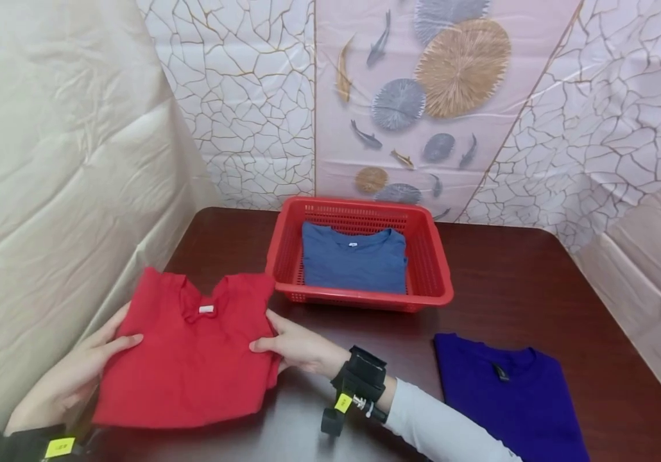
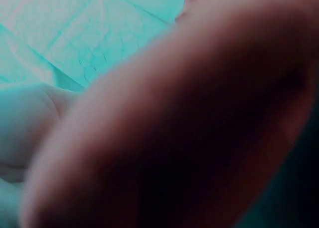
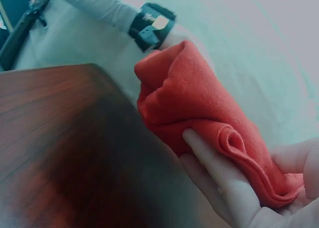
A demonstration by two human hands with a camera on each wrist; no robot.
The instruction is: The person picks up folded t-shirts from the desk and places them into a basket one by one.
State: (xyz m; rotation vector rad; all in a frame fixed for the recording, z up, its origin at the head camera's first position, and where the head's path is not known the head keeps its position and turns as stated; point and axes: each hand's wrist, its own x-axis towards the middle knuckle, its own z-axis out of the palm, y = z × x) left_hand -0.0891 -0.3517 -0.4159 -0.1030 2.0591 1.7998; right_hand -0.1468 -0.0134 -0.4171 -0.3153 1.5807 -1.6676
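Note:
A folded red T-shirt (image 1: 192,366) with a white neck label is held between both hands at the left of the table. The left hand (image 1: 79,369) grips its left side, thumb on top. On the opposite side the right hand (image 1: 296,340) pinches the shirt, thumb above and fingers beneath. In the right wrist view the red T-shirt (image 3: 194,98) shows its folded layers above the tabletop, with fingers (image 3: 214,163) under it. The left wrist view is mostly filled by a blurred, dark part of the hand.
A red plastic basket (image 1: 365,298) stands at the back middle, holding a folded blue T-shirt (image 1: 353,263). A folded purple-blue T-shirt (image 1: 509,398) lies at the right front of the dark wooden table (image 1: 504,276). Pale cloth (image 1: 76,160) hangs close along the left side.

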